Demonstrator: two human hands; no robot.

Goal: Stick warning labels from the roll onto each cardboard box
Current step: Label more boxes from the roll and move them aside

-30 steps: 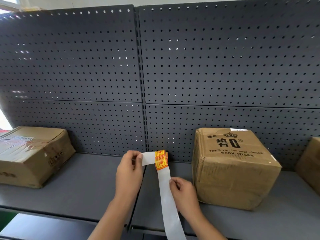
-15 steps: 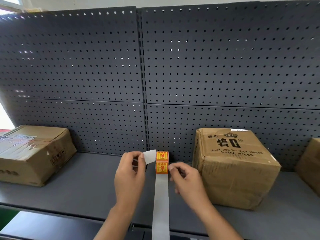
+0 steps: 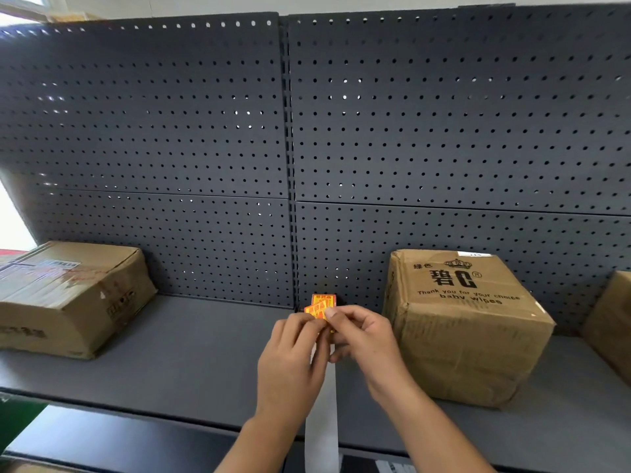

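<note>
My left hand [image 3: 293, 363] and my right hand [image 3: 365, 339] meet above the grey shelf [image 3: 191, 363], both pinching the top of a white backing strip [image 3: 322, 428] that hangs down between my wrists. An orange-and-red warning label [image 3: 319, 308] tilts off the strip under my right thumb, with another label [image 3: 324, 298] just behind it. A cardboard box printed "baby wipes" [image 3: 464, 322] stands right of my hands. A flatter taped cardboard box [image 3: 65, 298] lies at the far left. A third box's edge [image 3: 611, 322] shows at the right border.
A dark pegboard wall [image 3: 218, 131] backs the shelf. A lower shelf level [image 3: 112, 438] shows at the bottom left, beside something green [image 3: 17, 421].
My right hand rose from the strip's lower part to the labels. The folded-over white strip end at my left hand is gone from sight, and one label now tilts off the strip.
</note>
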